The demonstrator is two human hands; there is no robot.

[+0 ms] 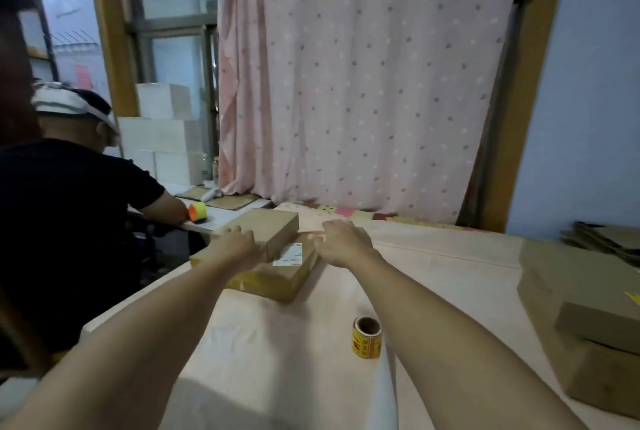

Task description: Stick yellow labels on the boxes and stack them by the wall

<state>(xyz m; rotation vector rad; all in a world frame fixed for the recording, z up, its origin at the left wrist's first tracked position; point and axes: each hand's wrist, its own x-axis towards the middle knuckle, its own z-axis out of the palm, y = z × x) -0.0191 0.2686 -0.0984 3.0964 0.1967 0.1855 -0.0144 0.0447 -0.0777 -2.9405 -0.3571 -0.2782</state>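
i am steadying the small box point(266, 227) on top of the bigger box point(273, 279) at the middle left of the frame, just below the pink curtain point(363, 83), since that far edge looks like where the stack belongs. my left grip point(239, 244) is curling over the small box's near left corner, clamping it so it is not sliding off. my right grip point(341, 242) is hovering just beside the box's right side, fingers spread apart and holding nothing, probably ready to square the edges. the roll of yellow labels point(367, 338) is standing upright by my right forearm, lower centre, within reach for the other boxes point(599, 322) waiting at the lower right.
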